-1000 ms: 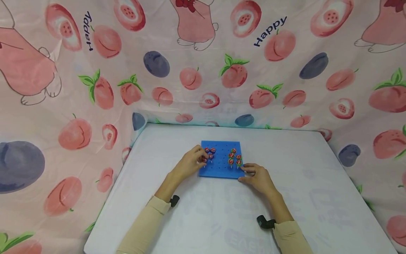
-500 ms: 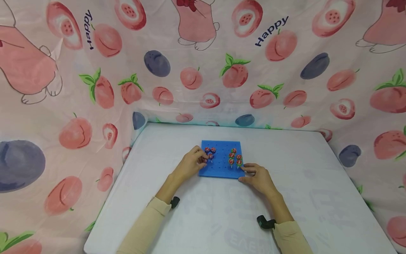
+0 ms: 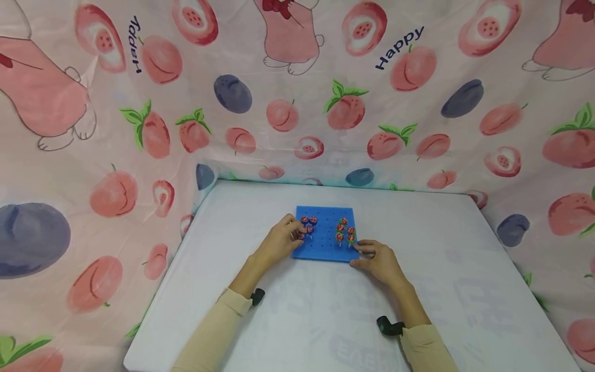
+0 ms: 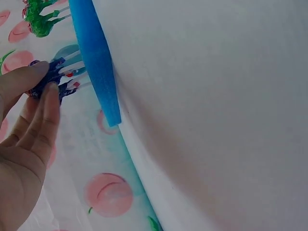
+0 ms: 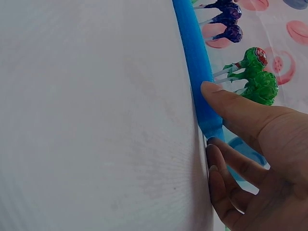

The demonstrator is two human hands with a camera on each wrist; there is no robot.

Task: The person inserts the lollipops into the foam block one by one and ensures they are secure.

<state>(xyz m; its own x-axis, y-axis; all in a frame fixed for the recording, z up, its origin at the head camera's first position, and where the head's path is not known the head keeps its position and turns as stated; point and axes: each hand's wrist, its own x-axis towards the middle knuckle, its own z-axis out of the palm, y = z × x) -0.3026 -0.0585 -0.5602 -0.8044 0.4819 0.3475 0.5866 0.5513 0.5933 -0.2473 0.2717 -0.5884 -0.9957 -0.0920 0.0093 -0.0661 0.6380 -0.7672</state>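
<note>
A blue board with rows of holes (image 3: 321, 253) lies on the white table. Purple-wrapped lollipops (image 3: 309, 230) stand in its left part. Green-wrapped lollipops (image 3: 341, 228) stand upright along the right part. My left hand (image 3: 279, 237) pinches a purple lollipop (image 4: 42, 87) by its candy head between thumb and fingers, at the board's left edge. That head is partly covered by the fingertips. My right hand (image 3: 380, 261) holds the board's near right corner, its thumb (image 5: 231, 98) on the front edge and its fingers at the right side.
White cloth covers the table (image 3: 297, 315). Behind and beside it hangs a pink fruit-print curtain (image 3: 288, 134). A small black device (image 3: 389, 326) sits at the right wrist, another black device (image 3: 257, 296) at the left.
The view has shifted very slightly. My left hand stays at the same purple lollipop with only a tiny finger movement, and my right hand keeps its place at the board's corner.
</note>
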